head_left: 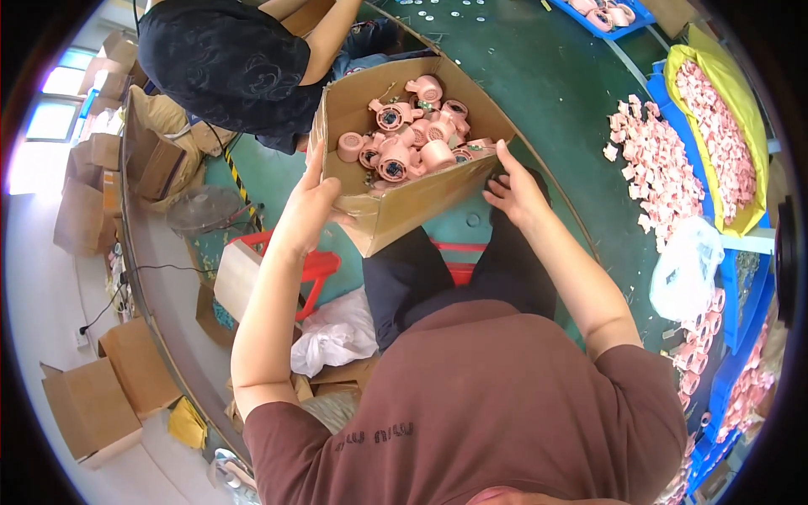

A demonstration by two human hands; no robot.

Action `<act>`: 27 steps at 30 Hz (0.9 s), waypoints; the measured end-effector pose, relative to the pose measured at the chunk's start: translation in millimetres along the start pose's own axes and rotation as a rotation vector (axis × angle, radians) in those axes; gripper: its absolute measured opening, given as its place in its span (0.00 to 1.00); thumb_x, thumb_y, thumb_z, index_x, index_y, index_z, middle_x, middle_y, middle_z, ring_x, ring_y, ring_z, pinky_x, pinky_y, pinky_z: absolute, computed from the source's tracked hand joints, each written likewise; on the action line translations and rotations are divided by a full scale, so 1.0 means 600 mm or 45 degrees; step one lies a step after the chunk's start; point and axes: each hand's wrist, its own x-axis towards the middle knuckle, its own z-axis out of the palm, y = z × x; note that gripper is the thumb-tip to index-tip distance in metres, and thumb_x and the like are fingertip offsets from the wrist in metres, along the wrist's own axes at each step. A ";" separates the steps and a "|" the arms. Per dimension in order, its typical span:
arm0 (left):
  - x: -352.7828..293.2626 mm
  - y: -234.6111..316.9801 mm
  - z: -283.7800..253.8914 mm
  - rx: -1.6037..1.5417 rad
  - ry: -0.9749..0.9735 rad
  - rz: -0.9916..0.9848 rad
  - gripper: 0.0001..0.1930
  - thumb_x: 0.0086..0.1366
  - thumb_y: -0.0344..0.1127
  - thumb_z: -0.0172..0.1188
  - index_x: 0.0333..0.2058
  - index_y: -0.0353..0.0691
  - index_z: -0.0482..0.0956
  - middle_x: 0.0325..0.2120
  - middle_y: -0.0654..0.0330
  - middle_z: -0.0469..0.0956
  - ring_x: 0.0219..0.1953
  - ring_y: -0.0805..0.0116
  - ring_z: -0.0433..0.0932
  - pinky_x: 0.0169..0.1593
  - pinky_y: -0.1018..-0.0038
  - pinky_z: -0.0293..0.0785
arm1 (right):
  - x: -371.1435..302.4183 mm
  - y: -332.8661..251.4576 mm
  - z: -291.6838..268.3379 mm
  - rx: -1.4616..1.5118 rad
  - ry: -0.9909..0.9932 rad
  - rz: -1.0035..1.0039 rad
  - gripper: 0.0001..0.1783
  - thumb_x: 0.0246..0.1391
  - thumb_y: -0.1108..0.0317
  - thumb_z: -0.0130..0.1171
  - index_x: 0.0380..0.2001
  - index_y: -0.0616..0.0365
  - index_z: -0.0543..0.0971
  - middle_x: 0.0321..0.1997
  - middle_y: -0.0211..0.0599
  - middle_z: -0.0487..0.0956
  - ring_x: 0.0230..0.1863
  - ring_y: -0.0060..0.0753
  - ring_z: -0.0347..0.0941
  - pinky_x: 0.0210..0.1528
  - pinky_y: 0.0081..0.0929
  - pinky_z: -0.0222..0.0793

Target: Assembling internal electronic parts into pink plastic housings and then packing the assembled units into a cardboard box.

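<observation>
An open cardboard box [438, 202] is tilted in front of me above my lap. Inside it lie several round pink plastic housings [394, 160], some showing dark round insides with small wires. My left hand [313, 202] grips the box at its near left corner, thumb along the outside and fingertips partly hidden beneath. At the right corner my right hand [518, 192] holds the box, its thumb against the edge and its fingers curled below.
A person in a black top [227, 63] sits close by at the upper left. Pink pieces [661, 168] lie heaped on the green surface at right, beside a yellow sack [753, 126] and a clear plastic bag [686, 269]. A red stool [316, 273] stands below left.
</observation>
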 end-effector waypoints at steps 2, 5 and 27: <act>-0.011 0.000 0.004 0.040 0.016 -0.021 0.36 0.63 0.26 0.41 0.72 0.46 0.49 0.64 0.56 0.65 0.52 0.65 0.77 0.35 0.73 0.84 | 0.013 0.002 0.015 0.256 0.038 0.301 0.63 0.39 0.32 0.71 0.66 0.63 0.54 0.69 0.61 0.52 0.66 0.58 0.59 0.61 0.60 0.66; -0.016 0.011 0.028 0.138 0.004 -0.038 0.37 0.62 0.25 0.42 0.72 0.45 0.48 0.63 0.54 0.65 0.49 0.66 0.78 0.35 0.73 0.84 | 0.088 0.019 -0.019 0.243 -0.380 0.401 0.42 0.55 0.50 0.65 0.65 0.59 0.59 0.64 0.67 0.59 0.57 0.73 0.68 0.50 0.54 0.80; 0.411 -0.424 0.132 -0.161 -0.078 -0.625 0.29 0.61 0.35 0.58 0.61 0.35 0.68 0.54 0.56 0.78 0.59 0.55 0.72 0.62 0.67 0.67 | 0.354 0.244 -0.165 0.048 0.301 0.270 0.18 0.61 0.74 0.40 0.53 0.58 0.70 0.50 0.45 0.76 0.48 0.47 0.78 0.43 0.53 0.83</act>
